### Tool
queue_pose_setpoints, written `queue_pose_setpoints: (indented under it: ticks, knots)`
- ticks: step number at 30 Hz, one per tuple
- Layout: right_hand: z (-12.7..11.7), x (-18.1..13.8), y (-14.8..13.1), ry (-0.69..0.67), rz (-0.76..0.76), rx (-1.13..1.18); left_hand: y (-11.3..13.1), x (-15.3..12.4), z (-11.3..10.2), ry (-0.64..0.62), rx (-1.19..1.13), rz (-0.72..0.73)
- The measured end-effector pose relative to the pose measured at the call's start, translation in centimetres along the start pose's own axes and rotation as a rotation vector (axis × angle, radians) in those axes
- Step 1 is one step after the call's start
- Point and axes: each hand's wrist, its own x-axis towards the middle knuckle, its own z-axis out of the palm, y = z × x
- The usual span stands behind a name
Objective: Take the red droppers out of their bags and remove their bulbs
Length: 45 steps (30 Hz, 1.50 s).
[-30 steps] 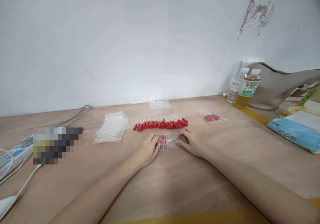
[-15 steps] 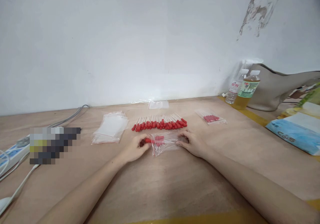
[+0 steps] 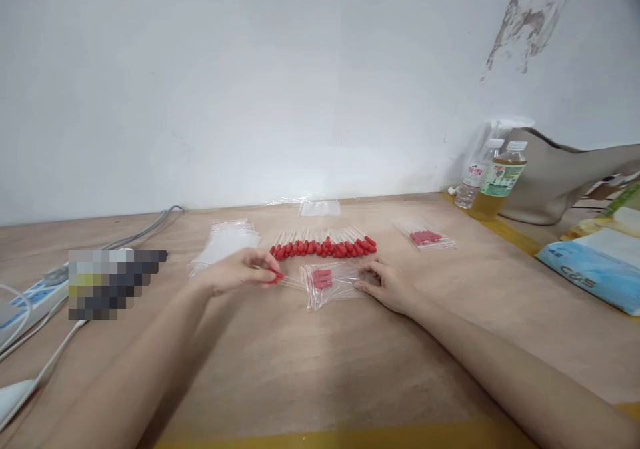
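Wall (image 3: 250, 89), pale, bare plaster showing at upper right.
Table (image 3: 320, 369), light brown wood-look top; yellow tape (image 3: 300, 435) along the near edge.
Bag (image 3: 540, 185), grey-beige, slumped against the wall at right.
Left hand (image 3: 240, 272): thumb and forefinger pinched on red-tipped sticks (image 3: 293, 281), number unclear, red ends in the grip, clear shafts pointing at the pouch below.
Right hand (image 3: 393, 289): fingers curved, thumb and forefinger apart at the tips, touching the pouch's right end; whether they grip it cannot be told.
Tissue packet (image 3: 587, 272), blue, lettered "C&S", right.
Power strip (image 3: 27, 302), white and blue, far left.
Row of red-tipped sticks (image 3: 325, 245), side by side, red ends toward the person, just beyond the pouch.
Bottle of amber drink (image 3: 500, 182), white cap, green label, print too small to read.
Clear bottle (image 3: 470, 185), white cap, red characters on its label, not fully legible.
Pouch (image 3: 345, 287), clear, flat on the table between the hands; several red ends inside, near its left side.
Stack of clear pouches (image 3: 227, 239), left.
Filled pouch (image 3: 427, 235), red ends inside, right of the row.
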Motion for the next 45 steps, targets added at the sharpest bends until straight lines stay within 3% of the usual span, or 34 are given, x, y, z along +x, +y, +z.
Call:
queue_pose_setpoints:
  ticks: [2, 5, 8, 10, 15, 20, 28, 39, 42, 44, 45]
  knots:
    - [-0.1, 0.0, -0.1, -0.002, 0.004, 0.000, 0.7, -1.3, -3.1, 0.177, 0.092, 0.017]
    - [-0.3, 0.0, -0.4, -0.007, 0.009, -0.009, 0.7, -1.7, -5.7, 0.571, 0.131, 0.096]
    - [-0.4, 0.0, -0.7, -0.017, 0.021, -0.022, -1.1, 0.3, -5.0, 0.931, 0.204, 0.190]
    - [-0.4, 0.0, -0.7, -0.017, 0.023, -0.023, -2.9, 2.4, -3.5, 1.027, 0.279, 0.243]
    - [-0.1, 0.1, -0.3, 0.010, -0.006, 0.002, -6.3, 5.7, -0.4, 0.889, 0.471, 0.262]
    - [-0.1, 0.0, -0.2, 0.011, -0.017, 0.000, -7.2, 6.1, 0.2, 0.792, 0.332, 0.229]
    - [-0.3, -0.1, -0.5, -0.004, -0.010, -0.023, -8.0, 7.0, -0.1, 0.800, 0.140, 0.114]
    - [-0.4, -0.1, -0.5, -0.007, -0.006, -0.027, -7.0, 6.0, -0.7, 0.857, 0.370, 0.023]
    - [-0.3, -0.1, -0.4, 0.000, -0.016, -0.016, -5.6, 4.8, 0.6, 0.912, 0.449, 0.132]
    - [-0.2, 0.0, -0.3, 0.008, -0.030, -0.009, -4.5, 3.6, 2.4, 0.939, 0.558, 0.339]
    - [-0.1, 0.0, -0.2, 0.011, -0.035, -0.007, -4.0, 3.0, 3.4, 0.891, 0.589, 0.440]
